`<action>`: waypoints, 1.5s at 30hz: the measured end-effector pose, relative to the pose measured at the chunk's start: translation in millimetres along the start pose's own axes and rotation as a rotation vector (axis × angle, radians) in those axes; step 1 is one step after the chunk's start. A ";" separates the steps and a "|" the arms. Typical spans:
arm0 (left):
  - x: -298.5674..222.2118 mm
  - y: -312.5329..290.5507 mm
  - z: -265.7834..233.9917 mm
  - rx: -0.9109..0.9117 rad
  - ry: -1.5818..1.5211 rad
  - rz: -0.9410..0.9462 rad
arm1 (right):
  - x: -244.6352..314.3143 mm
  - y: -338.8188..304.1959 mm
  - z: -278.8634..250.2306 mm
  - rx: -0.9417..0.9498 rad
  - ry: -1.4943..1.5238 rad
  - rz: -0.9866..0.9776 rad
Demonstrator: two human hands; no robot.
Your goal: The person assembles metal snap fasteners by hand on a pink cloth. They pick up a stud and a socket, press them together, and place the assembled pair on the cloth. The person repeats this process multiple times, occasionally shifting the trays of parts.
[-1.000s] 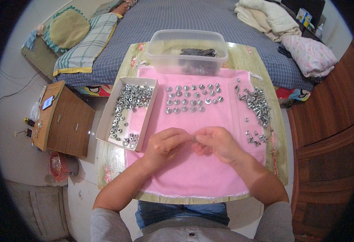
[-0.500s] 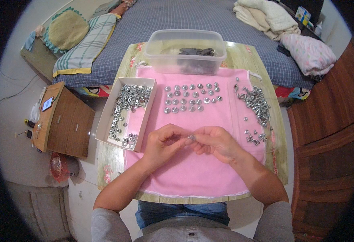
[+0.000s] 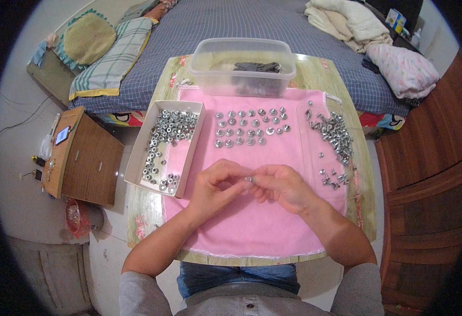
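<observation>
Over the near half of the pink cloth (image 3: pixel 252 226), my left hand (image 3: pixel 218 184) and my right hand (image 3: pixel 282 185) meet fingertip to fingertip. Both are closed in a pinch on one small silvery nut-and-bolt piece (image 3: pixel 250 179), mostly covered by the fingers. Beyond them, several bolts fitted with nuts (image 3: pixel 239 141) stand in rows on the cloth. To the left, a shallow white box (image 3: pixel 132 167) holds many loose nuts (image 3: pixel 174 126). On the right, loose bolts (image 3: pixel 336 138) are heaped in a flat clear tray (image 3: pixel 305 168), with a few scattered nearer me.
A translucent plastic tub (image 3: pixel 241 87) with dark items inside stands at the table's far edge. Behind the table (image 3: pixel 365 210) is a bed (image 3: pixel 231 26) with a checked cover. A wooden cabinet (image 3: pixel 91 163) is at left, brown wooden panels (image 3: pixel 425 210) at right.
Hardly anything differs. My fingertips shift very slightly around the small metal piece, and both hands stay in the same place.
</observation>
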State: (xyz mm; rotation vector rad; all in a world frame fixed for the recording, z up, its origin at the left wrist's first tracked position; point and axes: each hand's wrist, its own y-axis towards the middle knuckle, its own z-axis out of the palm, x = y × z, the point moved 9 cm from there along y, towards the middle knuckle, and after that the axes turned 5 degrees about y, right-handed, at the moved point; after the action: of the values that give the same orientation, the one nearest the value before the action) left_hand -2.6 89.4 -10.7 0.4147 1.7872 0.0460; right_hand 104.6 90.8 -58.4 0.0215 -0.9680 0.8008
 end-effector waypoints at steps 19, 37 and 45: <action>-1.4 0.8 4.5 0.012 -0.077 -0.030 | -0.6 -1.4 3.3 0.085 0.143 0.004; 13.5 0.3 11.9 0.040 -0.420 -0.201 | -6.6 -2.4 10.7 0.101 0.230 0.080; 11.7 -0.5 13.6 0.048 -0.430 -0.231 | -6.3 -2.0 12.1 0.110 0.242 0.060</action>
State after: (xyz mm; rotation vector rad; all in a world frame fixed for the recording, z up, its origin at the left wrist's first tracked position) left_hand 7.8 89.9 -25.3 0.2278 1.4020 -0.2325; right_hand 95.1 81.3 -55.3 -0.0096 -0.6978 0.8892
